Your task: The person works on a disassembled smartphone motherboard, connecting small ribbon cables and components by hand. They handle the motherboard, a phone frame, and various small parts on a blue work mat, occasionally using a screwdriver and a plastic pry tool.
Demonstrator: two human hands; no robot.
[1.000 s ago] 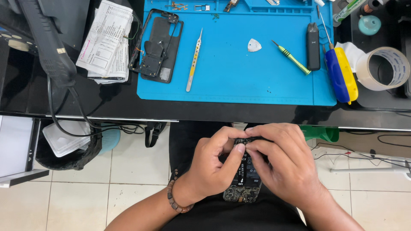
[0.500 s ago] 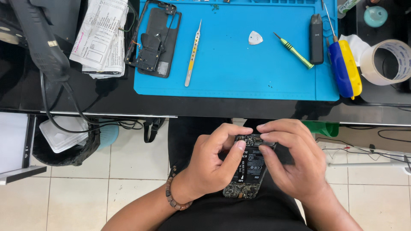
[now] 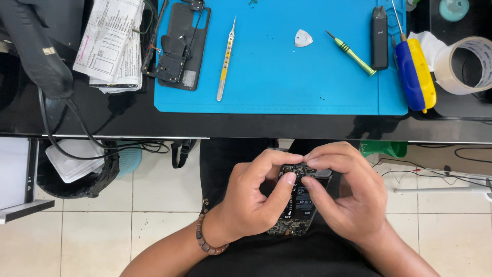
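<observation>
An opened phone [image 3: 298, 205] with its dark circuit board and battery exposed rests over my lap, below the desk edge. My left hand [image 3: 253, 200] grips its left side, thumb pressed on the board. My right hand [image 3: 348, 192] holds the right side, its fingertips pinched together at the phone's top edge. Whatever small part sits under those fingertips is hidden.
A blue work mat [image 3: 287, 77] on the black desk [image 3: 102, 120] carries a phone back cover [image 3: 179, 48], tweezers [image 3: 225, 59], a white pick [image 3: 303, 38], a green screwdriver [image 3: 351, 52], a black stick-shaped device [image 3: 380, 37] and a blue-yellow tool [image 3: 415, 74]. Tape roll [image 3: 469, 64] right, papers [image 3: 110, 43] left, bin [image 3: 77, 166] below.
The view has shifted down slightly, so the desk sits higher in frame. My hands have stayed on the phone, with the fingers regrouped at its top edge.
</observation>
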